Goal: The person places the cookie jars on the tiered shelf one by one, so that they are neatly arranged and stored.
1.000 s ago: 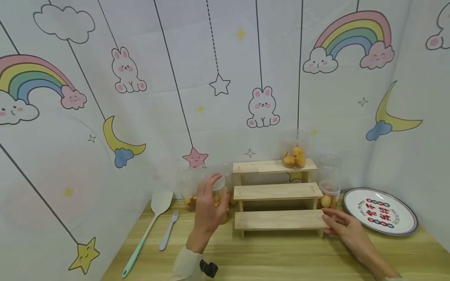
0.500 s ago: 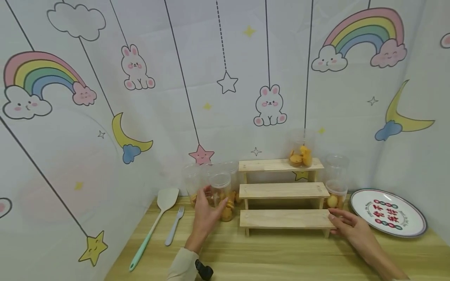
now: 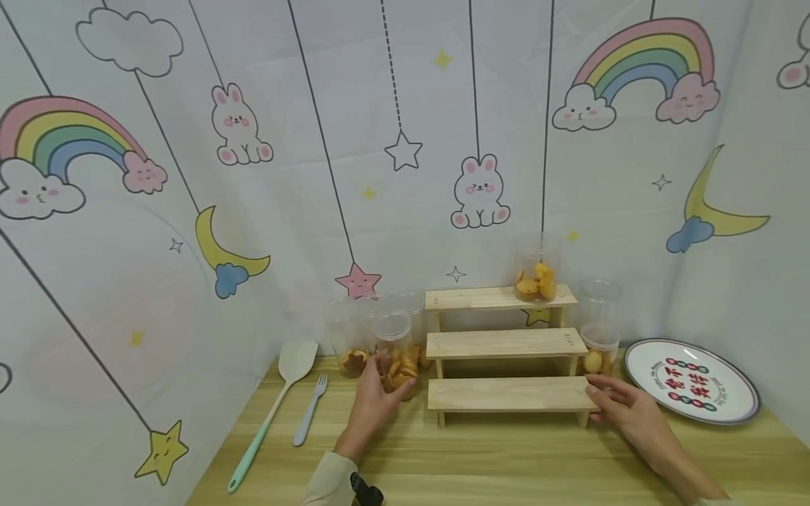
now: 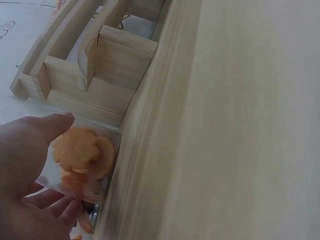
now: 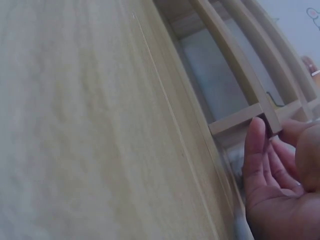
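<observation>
In the head view my left hand [image 3: 372,407] grips a clear plastic jar [image 3: 394,336] of orange-yellow biscuits, low on its body. The left wrist view shows the thumb on one side of the jar [image 4: 80,150] and the fingers on the other, with its base right at the tabletop. Just to its right stands a three-step wooden display rack [image 3: 506,395]. My right hand [image 3: 629,418] pinches the right end of the rack's lowest step. In the right wrist view, thumb and fingers lie either side of that step's end [image 5: 270,112].
Behind the held jar stand more biscuit jars [image 3: 344,330]. One jar [image 3: 535,281] sits on the top step; stacked jars [image 3: 598,337] stand right of the rack. A plate [image 3: 696,379] leans at far right. A spatula [image 3: 272,422] and a fork [image 3: 310,411] lie left.
My left hand has come down from the held jar's upper part to its lower body, and the thumb and fingers now lie round it. My right hand has stayed at the rack's lowest step.
</observation>
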